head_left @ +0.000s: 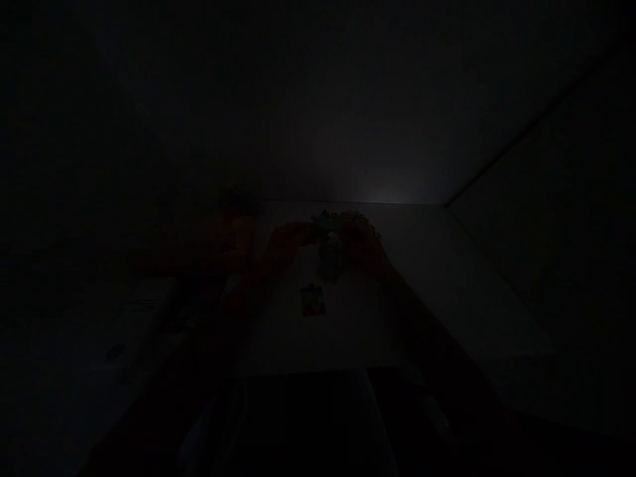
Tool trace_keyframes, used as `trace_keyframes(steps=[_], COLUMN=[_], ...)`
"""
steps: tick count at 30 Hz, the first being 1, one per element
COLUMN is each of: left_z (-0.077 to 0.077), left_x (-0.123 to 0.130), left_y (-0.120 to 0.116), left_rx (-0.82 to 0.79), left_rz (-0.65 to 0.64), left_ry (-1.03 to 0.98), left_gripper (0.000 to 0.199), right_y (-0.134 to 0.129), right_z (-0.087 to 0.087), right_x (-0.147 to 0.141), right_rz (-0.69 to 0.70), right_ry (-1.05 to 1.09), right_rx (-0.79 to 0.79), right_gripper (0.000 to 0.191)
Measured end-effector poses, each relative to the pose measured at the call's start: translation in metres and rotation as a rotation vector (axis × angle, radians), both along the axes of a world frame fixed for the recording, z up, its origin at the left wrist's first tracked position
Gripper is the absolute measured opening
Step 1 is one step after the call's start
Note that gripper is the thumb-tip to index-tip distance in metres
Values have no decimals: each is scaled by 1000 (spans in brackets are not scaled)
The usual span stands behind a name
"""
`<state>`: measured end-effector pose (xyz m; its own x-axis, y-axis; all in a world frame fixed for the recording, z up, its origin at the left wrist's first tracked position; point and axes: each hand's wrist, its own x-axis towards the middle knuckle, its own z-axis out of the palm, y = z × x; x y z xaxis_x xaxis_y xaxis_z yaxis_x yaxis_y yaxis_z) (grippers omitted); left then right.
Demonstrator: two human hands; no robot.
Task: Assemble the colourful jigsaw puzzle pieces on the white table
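Note:
The scene is very dark, so details are faint. Near the far part of a pale table (358, 331), my left hand (291, 237) has its fingers closed at the left edge of a green leafy-looking thing (328, 222). From the other side, my right hand (358, 240) curls its fingers against the same thing. Directly below it, between my hands, is a pale greyish lump (332, 257), whose kind I cannot make out. Closer to me on the table lies a small card or packet (313, 301) with a coloured print.
On the left, a reddish-orange box-like thing (238, 235) stands beside the table, with a dark shape above it. Further left are pale papers or a box (142, 305). A wall (348, 132) rises behind the table's far edge.

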<state>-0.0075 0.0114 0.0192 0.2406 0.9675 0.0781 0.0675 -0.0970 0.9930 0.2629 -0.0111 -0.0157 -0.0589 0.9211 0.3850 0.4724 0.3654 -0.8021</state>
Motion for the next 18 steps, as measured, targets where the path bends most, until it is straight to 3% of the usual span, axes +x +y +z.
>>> trace_keyframes(steps=[4,7,11,15,18], left_z=[1,1,-1,-6,-9], left_x=[2,2,2,-2,-6], left_y=[-4,-4,6,17,22], left_rx=[-28,-19,-66,-60,-87], left_rz=[-62,-118,25,155,174], left_ry=[21,55,35,70,122], left_gripper=[28,54,82,80,79], right_y=[1,-3,-8,-12,-14], right_z=[3,12,26,36,36], right_x=[3,2,1,5,6], right_rz=[-34,-26,-63,-119,-81], right_ry=[27,98,241,307,263], right_rx=[-21,-53,-114,-100,-85], right_gripper=[62,65,68,69,67])
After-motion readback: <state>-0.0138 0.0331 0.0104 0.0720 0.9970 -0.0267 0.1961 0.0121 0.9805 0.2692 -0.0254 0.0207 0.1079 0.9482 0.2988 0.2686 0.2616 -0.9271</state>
